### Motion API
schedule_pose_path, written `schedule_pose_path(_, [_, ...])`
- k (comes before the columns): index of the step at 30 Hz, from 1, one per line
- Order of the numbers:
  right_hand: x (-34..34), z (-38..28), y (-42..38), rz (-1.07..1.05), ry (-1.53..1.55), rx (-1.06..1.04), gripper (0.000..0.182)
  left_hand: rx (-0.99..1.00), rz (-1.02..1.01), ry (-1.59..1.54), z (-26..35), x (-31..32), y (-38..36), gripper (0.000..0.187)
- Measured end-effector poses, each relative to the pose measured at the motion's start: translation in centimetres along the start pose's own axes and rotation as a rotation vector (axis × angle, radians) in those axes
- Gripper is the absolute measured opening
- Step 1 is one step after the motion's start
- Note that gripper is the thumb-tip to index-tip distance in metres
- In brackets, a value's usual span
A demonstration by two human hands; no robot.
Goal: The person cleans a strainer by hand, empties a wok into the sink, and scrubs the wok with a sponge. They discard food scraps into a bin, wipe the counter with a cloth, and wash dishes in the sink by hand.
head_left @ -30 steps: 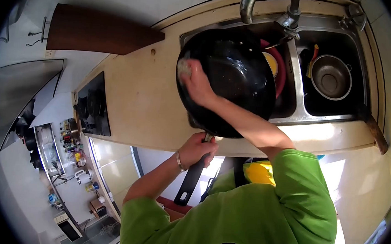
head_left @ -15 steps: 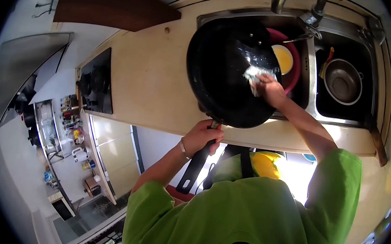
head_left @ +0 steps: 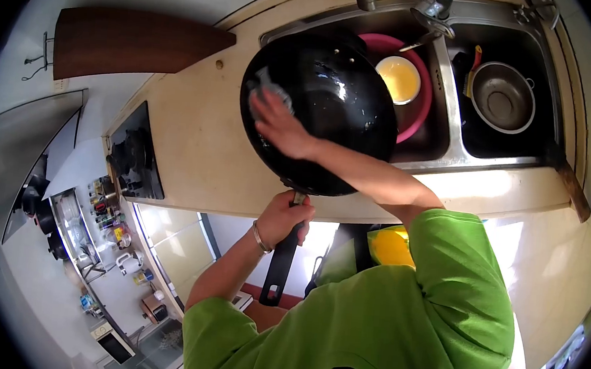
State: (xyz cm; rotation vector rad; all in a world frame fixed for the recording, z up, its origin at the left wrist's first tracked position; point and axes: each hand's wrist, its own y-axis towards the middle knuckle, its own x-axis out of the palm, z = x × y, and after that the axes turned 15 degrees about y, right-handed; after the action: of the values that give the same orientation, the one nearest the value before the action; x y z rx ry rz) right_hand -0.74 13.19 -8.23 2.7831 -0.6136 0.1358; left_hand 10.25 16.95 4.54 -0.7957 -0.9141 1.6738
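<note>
A large black wok, wet inside, lies tilted over the counter edge and the left sink basin. My left hand, with a bracelet at the wrist, is wrapped round its handle. Inside the wok at its left side, my right hand presses a pale, crumpled wiping cloth against the surface. The cloth lies under my fingers, partly hidden and blurred.
A pink basin with a bowl of yellow liquid sits in the left sink below the faucet. The right sink holds a metal pot. A cooktop is at the left.
My right hand has swept the cloth from the wok's right side to its left side. My left hand keeps its hold on the handle. The view has shifted a little.
</note>
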Motion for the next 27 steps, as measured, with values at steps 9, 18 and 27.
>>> schedule_pose_path(9, [-7.6,-5.3,-9.9,-0.735,0.196,0.486,0.056,0.008,0.03,-0.093,-0.4,-0.2,-0.3,0.007])
schedule_pose_path(18, [-13.3,4.7,-8.6,-0.324,-0.913,0.158,0.058,-0.062,-0.05,-0.232,-1.0,-0.9,-0.4,0.008])
schedule_pose_path(27, [-3.1,6.0,0.8,0.027,-0.63,0.023,0.066,-0.097,-0.05,-0.167,-1.4,-1.7,-0.6,0.01])
